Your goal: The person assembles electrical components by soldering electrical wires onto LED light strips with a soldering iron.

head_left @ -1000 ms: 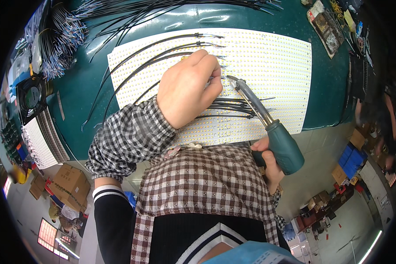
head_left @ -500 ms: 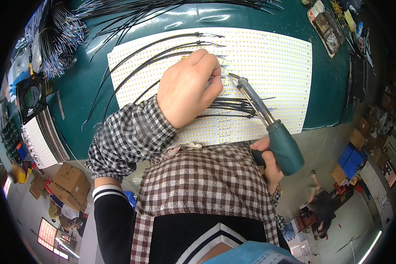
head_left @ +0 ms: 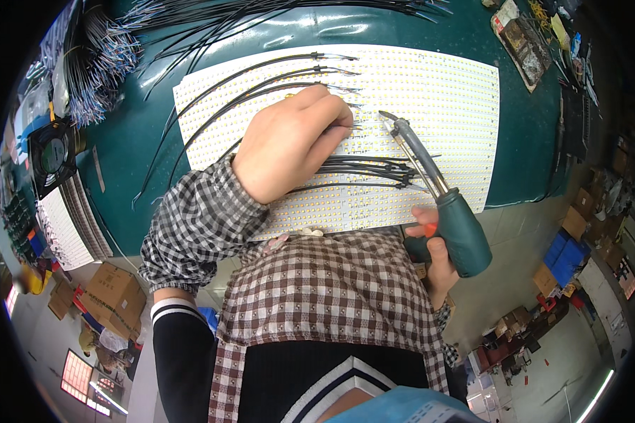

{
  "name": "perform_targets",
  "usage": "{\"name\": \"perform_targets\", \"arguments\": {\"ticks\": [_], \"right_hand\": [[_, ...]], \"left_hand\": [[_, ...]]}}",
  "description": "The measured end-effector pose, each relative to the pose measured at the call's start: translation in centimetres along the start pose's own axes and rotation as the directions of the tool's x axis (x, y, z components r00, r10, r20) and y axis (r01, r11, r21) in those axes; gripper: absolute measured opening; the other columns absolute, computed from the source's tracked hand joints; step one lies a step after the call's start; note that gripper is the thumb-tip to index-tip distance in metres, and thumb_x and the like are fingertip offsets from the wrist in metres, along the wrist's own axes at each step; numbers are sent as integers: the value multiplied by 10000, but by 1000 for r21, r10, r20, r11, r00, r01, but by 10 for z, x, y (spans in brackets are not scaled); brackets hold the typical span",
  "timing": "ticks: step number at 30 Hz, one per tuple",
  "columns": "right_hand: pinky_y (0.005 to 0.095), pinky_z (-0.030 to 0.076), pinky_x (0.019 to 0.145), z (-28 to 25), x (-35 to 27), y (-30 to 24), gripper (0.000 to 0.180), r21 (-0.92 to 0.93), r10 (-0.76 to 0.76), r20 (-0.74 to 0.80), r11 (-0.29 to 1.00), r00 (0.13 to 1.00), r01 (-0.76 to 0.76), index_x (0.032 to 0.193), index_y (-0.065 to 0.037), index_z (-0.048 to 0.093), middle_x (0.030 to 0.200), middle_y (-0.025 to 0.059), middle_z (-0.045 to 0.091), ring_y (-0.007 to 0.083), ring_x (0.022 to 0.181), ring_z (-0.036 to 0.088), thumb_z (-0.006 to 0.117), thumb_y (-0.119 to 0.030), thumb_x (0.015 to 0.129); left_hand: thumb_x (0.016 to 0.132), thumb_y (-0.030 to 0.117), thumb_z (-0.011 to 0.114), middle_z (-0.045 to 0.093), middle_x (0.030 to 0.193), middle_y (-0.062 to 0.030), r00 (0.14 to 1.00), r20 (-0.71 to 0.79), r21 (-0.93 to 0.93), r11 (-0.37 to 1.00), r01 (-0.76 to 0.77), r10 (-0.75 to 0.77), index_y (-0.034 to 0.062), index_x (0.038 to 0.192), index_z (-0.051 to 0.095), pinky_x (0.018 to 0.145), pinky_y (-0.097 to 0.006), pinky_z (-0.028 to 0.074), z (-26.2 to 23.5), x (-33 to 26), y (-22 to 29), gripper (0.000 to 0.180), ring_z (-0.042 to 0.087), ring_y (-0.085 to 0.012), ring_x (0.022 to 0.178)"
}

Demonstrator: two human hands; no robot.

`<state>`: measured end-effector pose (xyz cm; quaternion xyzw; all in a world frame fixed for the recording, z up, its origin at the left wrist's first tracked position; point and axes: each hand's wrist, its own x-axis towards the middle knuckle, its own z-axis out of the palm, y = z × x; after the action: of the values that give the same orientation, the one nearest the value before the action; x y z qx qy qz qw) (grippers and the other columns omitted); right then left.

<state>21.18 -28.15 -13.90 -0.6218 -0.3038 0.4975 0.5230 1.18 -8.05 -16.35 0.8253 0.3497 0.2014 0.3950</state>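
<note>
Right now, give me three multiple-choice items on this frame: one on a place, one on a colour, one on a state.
1. Where does the left hand rest?
A. on the LED panel
B. on the fan
C. on a box

2. What colour is the soldering iron handle?
A. red
B. teal
C. yellow

3. How is the iron held?
A. lying loose on the mat
B. gripped in the right hand, tip raised over the panel
C. hung on a stand

Answers: 1 A, its fingers press the wires onto the panel. 2 B, the grip is teal. 3 B, the right hand wraps the handle.
</note>
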Motion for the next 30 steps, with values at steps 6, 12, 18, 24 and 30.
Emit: {"name": "perform_targets", "arguments": {"ticks": [6,12,18,24,30], "right_hand": [[355,593,765,0,-1,2,440,5,4,-39,1000,999,-4,1216,80,547,1116,191,631,342,1057,639,684,-190,897],[341,572,751,2,0,-5,524,-61,25,-72,998,997,-30,1187,66,556,1130,213,630,283,950,653,674,-347,886],[358,564,769,-1,-2,-2,531,-49,36,-90,998,995,-41,1184,67,558,1132,210,629,279,931,661,672,-357,885],[353,568,760,0,-2,0,541,-50,15,-98,999,995,-20,1179,83,561,1118,212,633,283,920,666,671,-357,883],[328,557,718,4,-3,-1,620,-112,9,-153,993,988,-26,1159,91,561,1102,250,637,248,832,678,659,-452,877]], "left_hand": [[833,60,672,585,832,-89,994,2,181,977,-109,111,45,895,598,611,-341,495,1,0,3,98,610,-276,716],[841,75,668,582,819,-89,981,78,354,915,-196,180,62,903,595,596,-358,500,1,2,4,97,615,-281,712],[839,72,661,596,833,-90,998,-55,91,996,-23,28,42,903,586,606,-321,501,8,2,6,103,623,-247,686],[814,102,657,592,793,-97,994,-103,124,991,58,-45,55,864,569,592,-383,499,15,5,5,112,615,-299,695],[839,82,662,607,840,-95,998,-22,175,983,-50,55,44,901,591,613,-332,496,5,4,0,102,621,-266,702]]}}
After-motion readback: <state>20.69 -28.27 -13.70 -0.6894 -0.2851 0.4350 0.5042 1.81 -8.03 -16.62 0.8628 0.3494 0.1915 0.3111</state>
